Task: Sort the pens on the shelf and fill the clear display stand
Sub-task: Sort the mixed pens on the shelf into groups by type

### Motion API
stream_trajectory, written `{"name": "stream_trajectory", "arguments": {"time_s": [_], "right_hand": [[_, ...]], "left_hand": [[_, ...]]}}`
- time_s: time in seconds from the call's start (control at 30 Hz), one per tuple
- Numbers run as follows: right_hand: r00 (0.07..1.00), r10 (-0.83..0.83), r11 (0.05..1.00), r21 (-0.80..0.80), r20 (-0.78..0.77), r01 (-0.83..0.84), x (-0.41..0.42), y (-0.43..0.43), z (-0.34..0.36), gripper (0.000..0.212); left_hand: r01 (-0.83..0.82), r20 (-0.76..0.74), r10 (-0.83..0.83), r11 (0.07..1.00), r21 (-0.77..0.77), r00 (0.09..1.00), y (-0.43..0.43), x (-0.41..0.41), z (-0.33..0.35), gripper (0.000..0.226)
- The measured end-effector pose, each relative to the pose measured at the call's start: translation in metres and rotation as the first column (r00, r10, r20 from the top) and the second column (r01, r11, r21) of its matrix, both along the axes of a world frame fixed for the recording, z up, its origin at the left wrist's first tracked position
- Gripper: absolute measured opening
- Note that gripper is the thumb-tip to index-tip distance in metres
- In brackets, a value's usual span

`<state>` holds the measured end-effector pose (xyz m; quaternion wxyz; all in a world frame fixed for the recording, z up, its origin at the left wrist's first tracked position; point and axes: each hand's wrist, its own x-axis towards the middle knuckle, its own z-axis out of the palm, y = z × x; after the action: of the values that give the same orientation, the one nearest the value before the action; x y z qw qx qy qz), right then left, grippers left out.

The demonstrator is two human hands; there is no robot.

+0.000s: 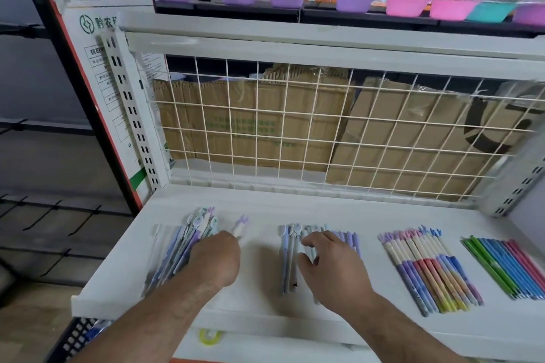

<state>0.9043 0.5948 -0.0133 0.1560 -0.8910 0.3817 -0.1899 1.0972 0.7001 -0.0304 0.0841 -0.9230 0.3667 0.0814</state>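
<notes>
Near left, below the shelf edge, a black perforated plastic crate (73, 340) holds something blue, too blurred to name. The pens lie in four lots on the flat white shelf (259, 289). The left hand (216, 256) rests on the loose pastel pen heap (174, 253), fingers curled, grasping a white pen with a purple forked topper (242, 224). The right hand (330, 265) claws down onto the grey-and-lilac pen row (287, 262) — gripping or just touching, cannot tell. Further right are the cream-and-purple pen row (427, 271) and the green, blue and pink pen row (507, 265). Behind them a white wire grid (295, 127) fronts brown cardboard (250, 127) — above sit purple, pink and teal plastic bowls (407, 4).
</notes>
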Motion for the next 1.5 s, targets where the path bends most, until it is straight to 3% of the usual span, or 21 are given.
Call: {"name": "stream_trajectory", "arguments": {"time_s": [0.17,0.23,0.37,0.53,0.6,0.73,0.83,0.93,1.07,1.2,1.33,1.5], "right_hand": [[0.998,0.067,0.994,0.092,0.001,-0.066,-0.019,-0.015,0.005,0.02],[0.994,0.106,0.983,0.148,0.023,-0.108,-0.026,-0.018,0.01,0.012],[0.978,0.124,0.921,0.348,0.166,-0.176,-0.038,-0.026,0.017,0.006],[0.97,0.09,0.847,0.496,0.225,-0.194,-0.057,-0.039,0.022,0.012],[0.972,0.045,0.81,0.562,0.23,-0.17,-0.068,-0.045,0.022,0.013],[0.973,-0.034,0.749,0.65,0.229,-0.127,-0.093,-0.058,0.02,0.016],[0.977,-0.083,0.765,0.641,0.199,-0.066,-0.111,-0.07,0.016,0.013],[0.987,-0.141,0.859,0.506,0.081,0.082,-0.128,-0.086,0.008,0.01],[0.969,-0.195,0.942,0.247,-0.15,0.227,-0.148,-0.104,0.001,0.012],[0.958,-0.18,0.958,0.182,-0.225,0.223,-0.159,-0.115,-0.005,0.03],[0.954,-0.142,0.955,0.216,-0.265,0.202,-0.162,-0.122,-0.007,0.018],[0.959,-0.132,0.957,0.222,-0.252,0.189,-0.162,-0.122,-0.007,0.02]], "left_hand": [[-0.053,-0.11,0.036,0.986,-0.158,0.993,-0.01,-0.012,0.01,0.007],[-0.096,-0.266,0.023,0.959,-0.266,0.964,-0.02,-0.02,0.018,0.009],[-0.352,-0.719,-0.085,0.828,-0.436,0.69,-0.045,-0.057,0.029,0.017],[-0.612,-0.911,-0.18,0.69,-0.386,0.372,-0.072,-0.109,0.03,0.012],[-0.655,-0.93,-0.211,0.664,-0.362,0.3,-0.081,-0.126,0.03,0.014],[-0.653,-0.934,-0.233,0.669,-0.356,0.271,-0.098,-0.153,0.026,0.015],[-0.676,-0.947,-0.187,0.665,-0.318,0.261,-0.11,-0.169,0.022,0.006],[-0.728,-0.966,-0.14,0.635,-0.257,0.22,-0.121,-0.179,0.017,0.015],[-0.758,-0.964,-0.17,0.596,-0.266,0.204,-0.132,-0.191,0.014,0.011],[-0.735,-0.969,-0.183,0.631,-0.246,0.167,-0.134,-0.2,0.017,0.01],[-0.731,-0.969,-0.207,0.638,-0.239,0.136,-0.135,-0.204,0.018,0.005],[-0.744,-0.969,-0.221,0.627,-0.231,0.115,-0.136,-0.207,0.015,0.007]]}}
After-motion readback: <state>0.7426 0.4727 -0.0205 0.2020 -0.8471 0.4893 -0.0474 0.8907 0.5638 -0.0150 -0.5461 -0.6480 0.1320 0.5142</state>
